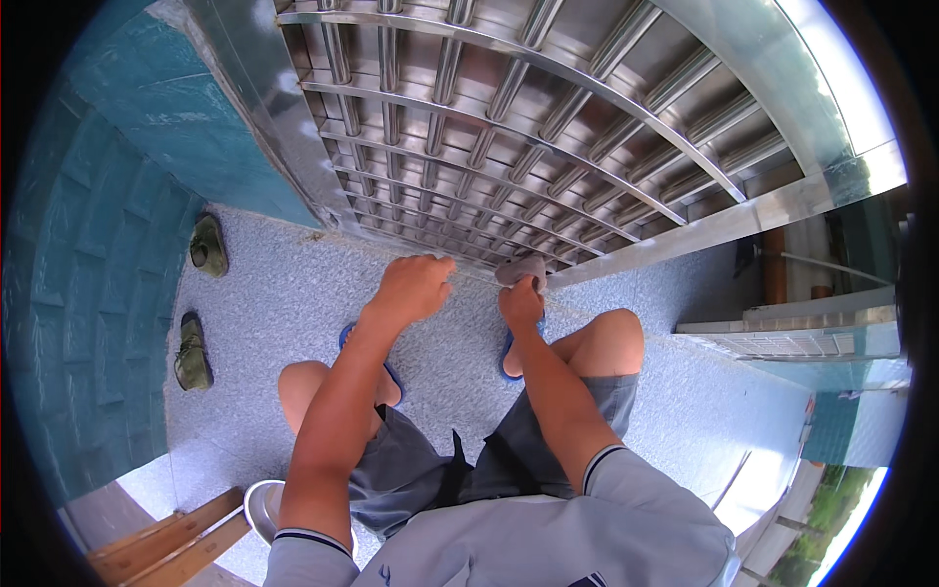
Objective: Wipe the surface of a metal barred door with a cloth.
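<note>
My right hand (pixel 521 301) grips a grey-brown cloth (pixel 521 269) and presses it close to the foot of a shiny metal barred gate (pixel 704 227). To its left, my left hand (pixel 411 287) is held above the floor in front of the gate, fingers curled closed. Whatever those fingers may hold is hidden from this view. The gate has rounded upright bars crossed by flat rails over a metal backing, and its lower edge runs just beyond both hands.
Speckled grey floor (pixel 284 293) lies under me. Two dark green shoes (pixel 207 245) stand along the teal tiled wall (pixel 88 284) on the left. Near my left elbow are a wooden bench (pixel 176 538) and a round metal rim (pixel 260 511). A doorway opening is at the right.
</note>
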Motion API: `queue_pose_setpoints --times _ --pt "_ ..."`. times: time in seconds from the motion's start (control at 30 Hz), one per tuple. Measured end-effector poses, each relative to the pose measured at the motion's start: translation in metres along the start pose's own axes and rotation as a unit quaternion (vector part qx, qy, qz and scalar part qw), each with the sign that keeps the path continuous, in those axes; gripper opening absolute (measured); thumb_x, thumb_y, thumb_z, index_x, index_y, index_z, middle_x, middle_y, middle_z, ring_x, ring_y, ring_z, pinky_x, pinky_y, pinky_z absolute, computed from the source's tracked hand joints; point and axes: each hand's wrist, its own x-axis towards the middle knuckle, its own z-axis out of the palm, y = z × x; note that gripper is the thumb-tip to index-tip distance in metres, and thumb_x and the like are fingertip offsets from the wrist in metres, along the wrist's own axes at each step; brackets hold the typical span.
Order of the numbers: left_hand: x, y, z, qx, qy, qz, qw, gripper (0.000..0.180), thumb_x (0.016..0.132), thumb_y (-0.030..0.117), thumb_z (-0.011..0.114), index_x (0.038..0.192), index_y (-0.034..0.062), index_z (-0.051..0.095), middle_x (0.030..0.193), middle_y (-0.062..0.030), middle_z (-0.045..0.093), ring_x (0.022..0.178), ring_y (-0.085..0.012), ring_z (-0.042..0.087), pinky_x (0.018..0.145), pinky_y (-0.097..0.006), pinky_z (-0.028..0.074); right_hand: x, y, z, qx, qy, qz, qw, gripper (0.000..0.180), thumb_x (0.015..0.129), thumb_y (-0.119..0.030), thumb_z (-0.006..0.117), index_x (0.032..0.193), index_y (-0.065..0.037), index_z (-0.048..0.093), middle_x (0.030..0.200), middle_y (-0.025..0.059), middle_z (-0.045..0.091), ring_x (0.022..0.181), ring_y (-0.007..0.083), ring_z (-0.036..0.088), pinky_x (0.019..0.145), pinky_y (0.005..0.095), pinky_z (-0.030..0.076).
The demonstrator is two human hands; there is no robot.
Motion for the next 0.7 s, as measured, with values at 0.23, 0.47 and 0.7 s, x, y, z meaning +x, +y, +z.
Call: queue_pose_setpoints --times 0.23,0.47,0.7 --pt "-0.004 -0.001 -0.008 0.006 0.005 -0.003 1.000 0.026 0.078 0.016 0.060 0.103 0.0054 0.060 0.095 -0.0153 0.063 0.090 -0.0337 0.059 0.076 -0.043 0.046 0.017 -0.014 0.011 0.278 0.011 0.128 0.952 0.041 0.075 -0.017 0.057 0.107 0.001 0.038 0.071 0.0170 0.060 0.065 0.0299 0.061 0.065 0.0431 0.048" --pt "0.003 0.002 -0.001 0.003 -0.009 0.004 1.000 0.026 0.078 0.016 0.060 0.102 0.0052 0.060 0.095 -0.0152 0.063 0.090 -0.0336 0.059 0.077 -0.043 0.046 0.025 -0.017 -0.024 0.748 -0.160 0.261 0.589 0.016 0.077 -0.006 0.049 0.066 -0.010 0.038 0.053 -0.0009 0.035 0.051 0.0137 0.044 0.072 0.0385 0.051" --pt "0.009 0.015 0.001 0.003 -0.033 0.002 0.999 0.028 0.080 0.018 0.059 0.105 0.0059 0.060 0.098 -0.0148 0.063 0.092 -0.0321 0.059 0.078 -0.042 0.046 0.019 -0.005 -0.045 0.911 -0.246 0.146 0.298 0.028 0.080 -0.007 0.047 0.057 -0.011 0.033 0.054 -0.0024 0.034 0.053 0.0122 0.040 0.084 0.0375 0.045"
